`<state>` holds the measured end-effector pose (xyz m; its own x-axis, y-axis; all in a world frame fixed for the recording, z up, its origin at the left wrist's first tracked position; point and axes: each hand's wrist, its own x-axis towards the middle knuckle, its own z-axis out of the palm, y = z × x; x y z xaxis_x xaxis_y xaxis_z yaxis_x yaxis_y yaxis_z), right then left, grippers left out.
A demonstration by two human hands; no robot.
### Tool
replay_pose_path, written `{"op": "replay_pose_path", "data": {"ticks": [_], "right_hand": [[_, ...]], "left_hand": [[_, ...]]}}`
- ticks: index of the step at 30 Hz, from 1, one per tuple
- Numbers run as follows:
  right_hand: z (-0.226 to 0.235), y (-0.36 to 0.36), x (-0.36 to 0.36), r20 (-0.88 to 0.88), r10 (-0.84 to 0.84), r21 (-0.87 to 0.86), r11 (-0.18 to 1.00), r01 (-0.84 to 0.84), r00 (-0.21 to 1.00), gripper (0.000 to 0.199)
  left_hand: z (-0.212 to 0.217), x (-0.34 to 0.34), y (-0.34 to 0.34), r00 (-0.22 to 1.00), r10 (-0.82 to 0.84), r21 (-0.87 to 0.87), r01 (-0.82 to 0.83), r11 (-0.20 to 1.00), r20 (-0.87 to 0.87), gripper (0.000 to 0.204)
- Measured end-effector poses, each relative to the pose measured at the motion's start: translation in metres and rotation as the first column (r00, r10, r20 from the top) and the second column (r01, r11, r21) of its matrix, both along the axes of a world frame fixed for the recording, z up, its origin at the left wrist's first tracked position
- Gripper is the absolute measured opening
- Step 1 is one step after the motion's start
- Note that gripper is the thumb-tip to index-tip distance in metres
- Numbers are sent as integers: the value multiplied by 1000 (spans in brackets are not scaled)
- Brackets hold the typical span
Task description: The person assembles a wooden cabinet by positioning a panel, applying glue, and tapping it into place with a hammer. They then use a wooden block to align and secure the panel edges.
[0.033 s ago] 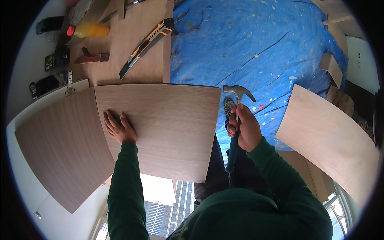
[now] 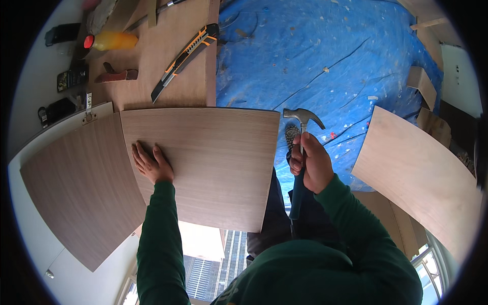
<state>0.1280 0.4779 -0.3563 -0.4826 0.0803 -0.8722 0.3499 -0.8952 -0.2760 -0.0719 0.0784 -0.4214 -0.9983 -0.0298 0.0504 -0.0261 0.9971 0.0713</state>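
Resting open near the left edge of the wooden panel [image 2: 218,168] is the left hand [image 2: 153,162]; the right hand [image 2: 312,161] grips a hammer [image 2: 303,115] beside the panel's far right corner. The panel seems placed; what work remains, I cannot tell.

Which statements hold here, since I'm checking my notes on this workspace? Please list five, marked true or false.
1. The right hand grips a hammer. True.
2. The left hand is a closed fist. False: the left hand lies spread on a wood-grain panel.
3. The bottle has a red cap. True.
4. The utility knife lies on the blue sheet. False: the knife lies on a brown wooden surface.
5. Both sleeves are green. True.
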Motion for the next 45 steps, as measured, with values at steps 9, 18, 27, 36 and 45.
{"op": "replay_pose_path", "data": {"ticks": [9, 18, 27, 36, 45], "right_hand": [[-15, 25, 8, 55, -165, 82, 984, 161, 985, 34], [-20, 11, 5, -68, 84, 48, 996, -81, 994, 36], [-16, -2, -4, -55, 36, 67, 997, -32, 998, 36], [-18, 0, -6, -21, 29, 98, 995, -27, 999, 34], [-14, -16, 2, 14, 92, 60, 994, -92, 996, 33]], "left_hand": [[-5, -5, 3, 1000, -10, 5, 10, 1000, -7, 68], [-10, -4, -5, 999, -47, -25, 47, 999, -13, 69], [-13, -4, -9, 998, -62, -63, 62, 996, -3, 73], [-13, -5, -11, 997, -73, -71, 74, 995, 14, 75], [-10, -6, -9, 997, -80, -60, 81, 995, 14, 74]]}}
